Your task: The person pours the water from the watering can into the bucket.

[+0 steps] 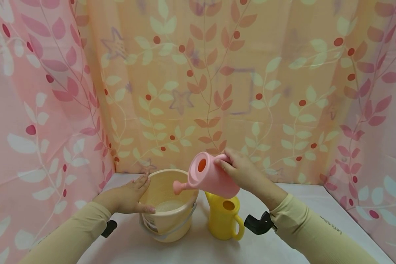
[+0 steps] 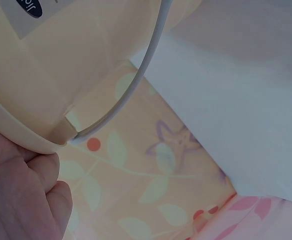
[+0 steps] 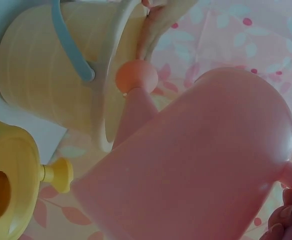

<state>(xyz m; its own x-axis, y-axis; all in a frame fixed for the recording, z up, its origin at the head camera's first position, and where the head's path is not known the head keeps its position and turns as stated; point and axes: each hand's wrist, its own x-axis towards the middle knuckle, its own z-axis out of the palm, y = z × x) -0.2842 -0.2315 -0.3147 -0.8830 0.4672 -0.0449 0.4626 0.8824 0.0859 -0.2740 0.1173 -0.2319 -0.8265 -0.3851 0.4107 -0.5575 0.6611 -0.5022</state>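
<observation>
My right hand (image 1: 235,167) grips the handle of a pink watering can (image 1: 214,179), raised and tilted left so its round spout head points into a cream bucket (image 1: 171,229). In the right wrist view, the spout head (image 3: 137,76) overlaps the bucket's mouth. My left hand (image 1: 128,196) rests on the bucket's left rim, thumb toward the near side and fingers extended toward the far side. Upright beneath the pink can, slightly to its right, stands a yellow watering can (image 1: 222,220).
A grey bail handle (image 1: 171,234) hangs down the bucket's front. Everything stands on a white-covered table (image 1: 277,242). Leaf-patterned curtains (image 1: 204,91) enclose the back and both sides.
</observation>
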